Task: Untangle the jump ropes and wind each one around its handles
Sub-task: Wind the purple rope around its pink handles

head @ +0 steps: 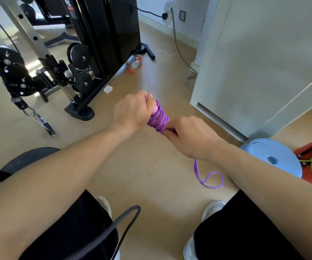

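My left hand (131, 111) grips the pink handles of the purple jump rope, held above the floor in the middle of the view. Many purple turns (159, 119) are wound around the handles just right of that hand. My right hand (189, 137) pinches the rope right beside the coil. A loose purple tail (210, 180) hangs below my right wrist and curls in a loop near the floor. A black rope (119, 222) arcs over my left thigh at the bottom; its handles are out of sight.
A black cable gym machine (102, 44) with pulleys stands at the back left. A plastic bottle (136, 61) lies on the wooden floor beside it. A white cabinet (254, 62) fills the right. A light-blue stool (275, 156) and a red item sit at the right edge.
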A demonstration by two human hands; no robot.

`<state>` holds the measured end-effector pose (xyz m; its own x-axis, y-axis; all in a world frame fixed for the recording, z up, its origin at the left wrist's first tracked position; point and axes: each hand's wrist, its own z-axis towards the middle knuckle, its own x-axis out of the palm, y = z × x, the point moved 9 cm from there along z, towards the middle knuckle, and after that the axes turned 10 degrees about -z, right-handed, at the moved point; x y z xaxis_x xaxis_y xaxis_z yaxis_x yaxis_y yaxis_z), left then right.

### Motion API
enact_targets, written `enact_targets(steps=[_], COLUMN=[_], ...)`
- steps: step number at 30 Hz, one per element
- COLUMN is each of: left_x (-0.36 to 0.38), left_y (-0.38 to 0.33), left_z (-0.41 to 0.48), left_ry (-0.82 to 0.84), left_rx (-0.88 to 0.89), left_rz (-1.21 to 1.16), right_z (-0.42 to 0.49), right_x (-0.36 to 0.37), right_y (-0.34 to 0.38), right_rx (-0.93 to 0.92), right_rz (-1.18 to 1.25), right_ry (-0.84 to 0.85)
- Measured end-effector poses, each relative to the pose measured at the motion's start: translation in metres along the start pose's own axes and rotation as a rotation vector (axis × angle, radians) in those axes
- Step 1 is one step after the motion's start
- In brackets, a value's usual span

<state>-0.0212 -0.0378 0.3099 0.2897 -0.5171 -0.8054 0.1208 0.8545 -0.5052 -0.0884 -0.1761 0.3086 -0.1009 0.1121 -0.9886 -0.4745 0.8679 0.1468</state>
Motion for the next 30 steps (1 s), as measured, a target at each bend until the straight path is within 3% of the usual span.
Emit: enact_targets(steps=[6, 12, 20, 26, 30], left_x=[0.007, -0.001, -0.003, 0.0, -0.009], left_y=[-0.02, -0.035, -0.004, 0.024, 0.027], left_z=[-0.006, -0.014, -0.014, -0.01, -0.007], left_ry=[0.194, 0.186, 0.075, -0.072, -0.144], left_rx=[0.145, 0.24, -0.168, -0.36, -0.367], left_rz=[-0.318, -0.507, -0.905, -0.825, -0.559], right_z=[0.008, 0.016, 0.02, 0.012, 0.007], right_x=[-0.023, -0.006, 0.014, 0.048, 0.046], right_y=[-0.033, -0.054, -0.053, -0.042, -0.018], right_rx=[-0.034, -0.085, 0.059, 0.28, 0.229], right_rz=[0.313, 0.603, 0.965, 0.861, 0.543], right_ry=[-0.074, -0.02, 0.011, 0.149, 0.124])
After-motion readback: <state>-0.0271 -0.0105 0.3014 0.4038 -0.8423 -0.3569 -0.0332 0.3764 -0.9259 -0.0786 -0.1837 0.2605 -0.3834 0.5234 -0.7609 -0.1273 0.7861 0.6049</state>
